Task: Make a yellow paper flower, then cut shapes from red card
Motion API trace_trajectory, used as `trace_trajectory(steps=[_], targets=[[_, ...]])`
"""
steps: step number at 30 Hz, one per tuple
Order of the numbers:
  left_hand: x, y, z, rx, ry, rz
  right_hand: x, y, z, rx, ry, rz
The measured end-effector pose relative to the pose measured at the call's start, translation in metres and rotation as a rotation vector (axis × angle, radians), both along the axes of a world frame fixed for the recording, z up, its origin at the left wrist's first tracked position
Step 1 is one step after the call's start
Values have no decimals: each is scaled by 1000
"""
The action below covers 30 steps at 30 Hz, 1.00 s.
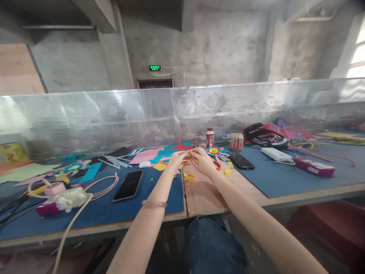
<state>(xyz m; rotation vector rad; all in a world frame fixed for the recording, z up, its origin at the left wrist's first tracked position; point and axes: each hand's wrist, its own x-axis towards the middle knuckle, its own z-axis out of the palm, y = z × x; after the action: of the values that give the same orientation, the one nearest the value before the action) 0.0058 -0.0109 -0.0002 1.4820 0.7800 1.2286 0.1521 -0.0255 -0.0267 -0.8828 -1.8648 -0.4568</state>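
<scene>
My left hand [177, 160] and my right hand [203, 161] meet above the middle of the table, fingertips pinched together. A small yellow-orange piece [190, 151] shows between them; its shape is mostly hidden by the fingers. Just right of my right hand lies a red-orange loop [217, 165], like a scissors handle, partly covered. Behind it is a blue paper flower with a yellow centre [213, 151]. Yellow paper scraps [227, 172] and a curled yellow piece [191, 177] lie near my wrists. Blue paper [164, 154] and pink paper [145, 156] spread behind my left hand.
Phones lie left [128, 185] and right [242, 161]. A bottle [210, 137] and a jar [236, 141] stand before the perforated metal divider [142, 114]. At left are a cable [104, 186] and scissors [17, 199]; at right, a purple box [314, 167] and pipe cleaners.
</scene>
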Motion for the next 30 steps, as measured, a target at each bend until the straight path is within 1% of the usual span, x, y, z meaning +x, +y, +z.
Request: trace_trajectory(steps=[5,8,10,12,14,16,18,26,30], targets=[[-3,-1,-1,19,11,-12,-1,-3,2,-100,178,192],[-2,-2,0,18,28,8,0,-2,4,-230,425,291],[-1,-2,0,22,31,41,0,-1,5,-317,615,311],[-1,-1,0,37,34,70,2,0,6,-414,706,305],[-1,0,-1,65,60,121,2,0,7,-519,695,312],[-2,1,-1,90,100,177,2,0,7,-578,648,339],[-2,0,-1,97,126,204,0,1,6,-586,612,356],[0,0,0,34,105,196,1,6,2,-601,565,370],[-1,-4,2,99,172,196,1,6,2,-584,556,381]])
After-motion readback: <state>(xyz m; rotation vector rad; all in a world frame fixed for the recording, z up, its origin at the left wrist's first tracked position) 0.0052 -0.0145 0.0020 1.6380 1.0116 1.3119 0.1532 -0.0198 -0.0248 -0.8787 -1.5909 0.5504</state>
